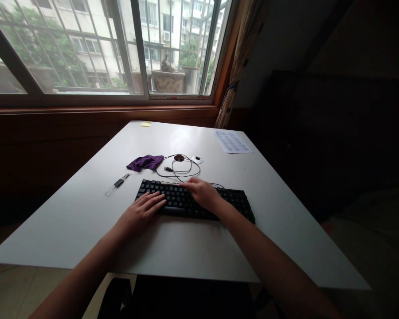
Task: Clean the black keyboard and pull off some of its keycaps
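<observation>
A black keyboard (234, 201) lies on the white table (86, 208), its cable (182, 168) coiled behind it. My left hand (142, 212) rests flat on the keyboard's left end, fingers stretched out over the keys and front edge. My right hand (201, 192) lies across the middle of the keyboard, fingers extended toward its back edge near the cable. Neither hand holds anything.
Behind the keyboard lie a purple cloth (145, 162), a small round dark object (179, 157) and a white disc (196, 159). A small clear-handled tool (118, 184) lies left of the keyboard. A printed sheet (232, 141) and a yellow note (145, 124) sit near the far edge by the window.
</observation>
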A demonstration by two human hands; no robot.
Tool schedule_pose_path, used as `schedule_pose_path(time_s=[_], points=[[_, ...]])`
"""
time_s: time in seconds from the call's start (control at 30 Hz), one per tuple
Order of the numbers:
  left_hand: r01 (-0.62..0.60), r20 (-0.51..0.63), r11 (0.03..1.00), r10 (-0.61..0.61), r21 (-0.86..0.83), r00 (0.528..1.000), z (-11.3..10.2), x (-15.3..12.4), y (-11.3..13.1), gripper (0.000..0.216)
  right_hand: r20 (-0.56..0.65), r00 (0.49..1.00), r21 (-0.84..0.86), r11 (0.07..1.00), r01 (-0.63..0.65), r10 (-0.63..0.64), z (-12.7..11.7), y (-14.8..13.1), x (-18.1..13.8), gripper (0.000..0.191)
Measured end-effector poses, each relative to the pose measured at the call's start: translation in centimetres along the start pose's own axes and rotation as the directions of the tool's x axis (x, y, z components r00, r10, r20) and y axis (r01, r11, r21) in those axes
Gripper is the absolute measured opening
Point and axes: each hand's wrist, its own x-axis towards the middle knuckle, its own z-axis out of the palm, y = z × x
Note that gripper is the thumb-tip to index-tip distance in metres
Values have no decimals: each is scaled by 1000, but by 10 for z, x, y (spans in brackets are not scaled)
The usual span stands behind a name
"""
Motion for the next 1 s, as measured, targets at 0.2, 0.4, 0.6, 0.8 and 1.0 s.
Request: schedule_pose_path(time_s=[0.2,0.4,0.6,0.8,1.0], points=[[3,-17,1000,-3,1,1000,0,1,1,44,86,994,-91,993,70,-63,29,-45,46,48],[-1,-18,1000,1,6,1000,1,0,0,44,135,989,-213,974,81,-53,16,-52,43,52],[3,4,1000,-3,-5,1000,1,-1,0,48,144,988,-267,964,-8,48,-20,-5,2,59],[3,5,1000,-3,-30,1000,2,-2,-2,50,52,994,-264,961,-77,94,-55,48,-56,60],[4,-12,998,-5,-56,1000,2,-2,-2,50,-17,982,-240,952,-189,191,-87,93,-119,51]])
